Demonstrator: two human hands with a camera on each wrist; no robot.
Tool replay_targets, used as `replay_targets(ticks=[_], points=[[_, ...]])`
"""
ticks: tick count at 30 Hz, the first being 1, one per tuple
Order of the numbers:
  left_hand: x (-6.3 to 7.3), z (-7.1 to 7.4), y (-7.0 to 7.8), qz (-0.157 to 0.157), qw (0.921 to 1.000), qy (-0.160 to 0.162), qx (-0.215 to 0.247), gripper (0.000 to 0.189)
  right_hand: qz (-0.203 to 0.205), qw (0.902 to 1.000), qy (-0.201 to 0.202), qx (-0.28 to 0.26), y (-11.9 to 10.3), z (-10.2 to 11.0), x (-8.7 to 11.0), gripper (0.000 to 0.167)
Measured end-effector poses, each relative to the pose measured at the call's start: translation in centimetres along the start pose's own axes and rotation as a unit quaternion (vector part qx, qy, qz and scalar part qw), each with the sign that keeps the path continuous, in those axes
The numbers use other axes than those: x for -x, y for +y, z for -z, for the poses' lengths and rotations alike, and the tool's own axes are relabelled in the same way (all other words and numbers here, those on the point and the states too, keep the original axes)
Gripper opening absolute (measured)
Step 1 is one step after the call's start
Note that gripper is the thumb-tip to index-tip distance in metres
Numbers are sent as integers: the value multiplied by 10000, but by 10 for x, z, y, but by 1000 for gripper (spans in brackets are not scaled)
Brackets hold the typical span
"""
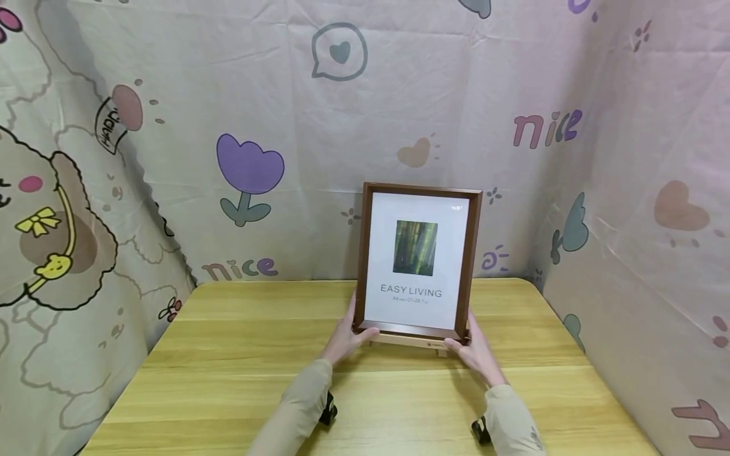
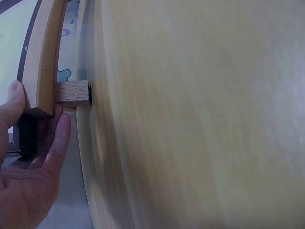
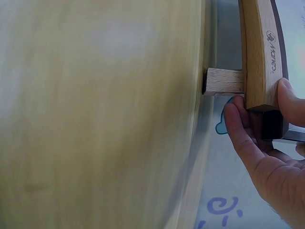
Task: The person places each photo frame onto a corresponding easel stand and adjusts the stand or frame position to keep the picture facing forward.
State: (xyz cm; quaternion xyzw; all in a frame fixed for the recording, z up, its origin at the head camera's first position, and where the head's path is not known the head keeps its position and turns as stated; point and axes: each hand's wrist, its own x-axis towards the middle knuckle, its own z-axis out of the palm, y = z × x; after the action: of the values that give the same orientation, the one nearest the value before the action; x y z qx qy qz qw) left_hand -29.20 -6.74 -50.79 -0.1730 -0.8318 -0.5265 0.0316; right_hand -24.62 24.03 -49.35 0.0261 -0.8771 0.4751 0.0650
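A brown picture frame (image 1: 474,253) with a white "EASY LIVING" insert stands nearly upright, leaning slightly back, on a small wooden easel (image 1: 407,341). My left hand (image 1: 346,337) grips the frame's lower left corner, thumb at the front and fingers underneath and behind. At the lower right corner, my right hand (image 1: 476,353) holds it the same way. The left wrist view shows the left thumb (image 2: 14,101) by the end of the easel's ledge (image 2: 40,71). In the right wrist view, fingertips (image 3: 234,112) lie beside the ledge (image 3: 261,62) and a short leg (image 3: 224,81).
The light wooden table (image 1: 239,367) extends around the easel on every side. A patterned cloth (image 1: 319,126) hangs behind the table and along both sides. Black wrist straps (image 1: 327,410) show under both sleeves.
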Motion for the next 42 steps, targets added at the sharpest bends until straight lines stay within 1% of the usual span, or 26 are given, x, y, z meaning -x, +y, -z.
replay_targets(ticks=[5,10,18,21,24,31,42], points=[[4,5,-2,-60,9999,104,-44,108,43,10000,30,62,-2,-5,-2,98],[8,10,-4,29,9999,148,-20,108,82,9999,1,100,-4,-10,-4,98],[13,15,-6,271,9994,160,-152,108,125,9999,-37,101,-8,-16,-5,99],[15,17,-7,275,9993,209,-146,109,87,9999,-80,59,-9,-18,-6,100],[17,20,-9,266,9992,260,-175,109,131,9998,-107,65,-11,-20,-7,100],[23,27,-8,438,9981,311,-295,109,179,9996,-124,186,-13,-26,-10,100],[29,37,-12,471,9977,361,-332,109,291,9992,-184,200,-19,-36,-14,100]])
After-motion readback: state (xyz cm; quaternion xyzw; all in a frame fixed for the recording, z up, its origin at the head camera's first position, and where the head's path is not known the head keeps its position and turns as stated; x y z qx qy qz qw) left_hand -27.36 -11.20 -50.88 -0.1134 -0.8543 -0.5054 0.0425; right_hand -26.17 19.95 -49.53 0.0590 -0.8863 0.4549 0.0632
